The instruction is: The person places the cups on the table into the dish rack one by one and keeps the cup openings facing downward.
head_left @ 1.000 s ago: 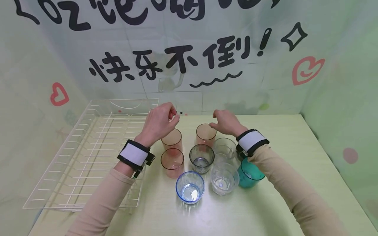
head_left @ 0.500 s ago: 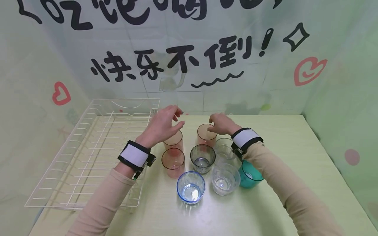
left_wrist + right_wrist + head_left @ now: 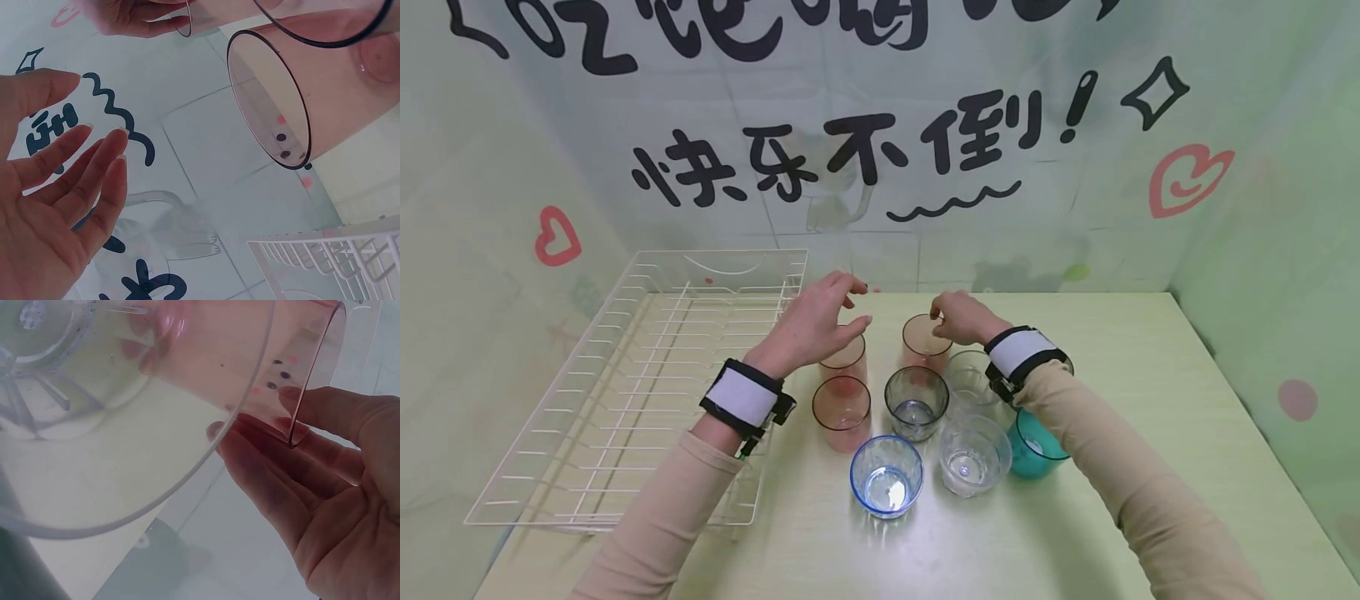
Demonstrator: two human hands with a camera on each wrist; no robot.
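Observation:
Above the back-left pink glass (image 3: pixel 844 360), my left hand (image 3: pixel 816 321) hovers with fingers loosely bent. The left wrist view shows that hand (image 3: pixel 59 169) apart from the tinted glass (image 3: pixel 331 94), holding nothing. My right hand (image 3: pixel 964 318) is at the rim of the back-right pink glass (image 3: pixel 925 343). In the right wrist view its thumb laps over the rim of that glass (image 3: pixel 250 369) and its fingers lie along the outer wall, so it pinches the rim. Another pink glass (image 3: pixel 841 414) and a grey glass (image 3: pixel 916 404) stand just in front.
A white wire rack (image 3: pixel 625 417) lies on the left of the table (image 3: pixel 1150 467). A blue-rimmed glass (image 3: pixel 887 477), a clear glass (image 3: pixel 974 457), a second clear glass (image 3: pixel 972 375) and a teal glass (image 3: pixel 1036 446) stand in the cluster. A printed curtain (image 3: pixel 1060 250) hangs behind.
My right hand has moved left and down onto the rim of the back-right pink glass. My left hand has shifted slightly right and its fingers have spread. The glasses keep their places.

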